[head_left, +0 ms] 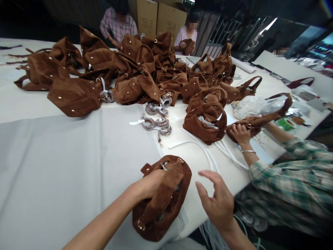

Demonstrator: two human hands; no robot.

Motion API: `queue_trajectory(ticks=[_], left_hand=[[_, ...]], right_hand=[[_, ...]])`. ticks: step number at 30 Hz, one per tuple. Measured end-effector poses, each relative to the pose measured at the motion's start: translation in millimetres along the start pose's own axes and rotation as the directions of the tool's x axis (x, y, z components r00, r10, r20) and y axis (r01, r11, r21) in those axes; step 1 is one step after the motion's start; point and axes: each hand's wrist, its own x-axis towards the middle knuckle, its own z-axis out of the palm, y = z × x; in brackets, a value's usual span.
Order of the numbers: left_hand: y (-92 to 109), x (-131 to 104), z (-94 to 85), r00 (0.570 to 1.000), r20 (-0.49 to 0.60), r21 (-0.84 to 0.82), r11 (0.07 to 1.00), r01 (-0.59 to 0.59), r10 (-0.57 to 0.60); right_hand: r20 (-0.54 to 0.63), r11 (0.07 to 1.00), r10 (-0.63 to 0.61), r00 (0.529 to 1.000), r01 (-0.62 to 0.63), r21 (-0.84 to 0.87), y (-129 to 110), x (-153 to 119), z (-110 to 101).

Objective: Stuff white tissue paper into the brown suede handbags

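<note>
Head view, left hand [149, 184] gripping suede bag [162, 198] at table edge [229, 189], right hand [217, 201] open

No legible text, brand, number or sign is shown. Faint dark printing is present on the cardboard boxes [158, 19] at the far end of the bench [52, 166], but it is too blurred to be read. No marking can be made out on the green tape roll [286, 123].
</note>
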Motion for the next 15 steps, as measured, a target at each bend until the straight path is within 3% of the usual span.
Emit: queue_trajectory(ticks=[1, 3, 5, 8, 10, 15], left_hand=[[-1, -6, -0.1, 0.998, -0.048, -0.004, 0.999, 0.041, -0.042], [-2, -18, 3.0, 0.985, -0.133, 0.064, 0.991, 0.116, -0.107], [2, -29, 9.5, 0.991, -0.115, 0.199, 0.976, 0.089, -0.067], [11, -39, 21.7, 0.997, -0.019, 0.318, 0.946, -0.062, 0.072], [16, -40, 28.4, 0.990, 0.011, 0.370, 0.919, -0.137, 0.143], [19, -39, 31.3, 0.967, 0.192, 0.493, 0.836, -0.242, 0.166]], right_hand=[[0.044, 1.000, -0.011, 0.999, 0.011, 0.002, -2, -7, -3], [0.245, 0.997, -0.050, 0.968, 0.035, 0.063, -7, -15, 3], [0.464, 0.999, -0.035, 0.885, 0.015, 0.047, -8, -14, 21], [0.665, 0.998, 0.044, 0.745, -0.005, -0.060, -3, 2, 52], [0.716, 0.996, 0.058, 0.696, 0.008, -0.088, 1, 14, 64], [0.717, 0.992, 0.033, 0.696, 0.065, -0.109, 11, 22, 73]])
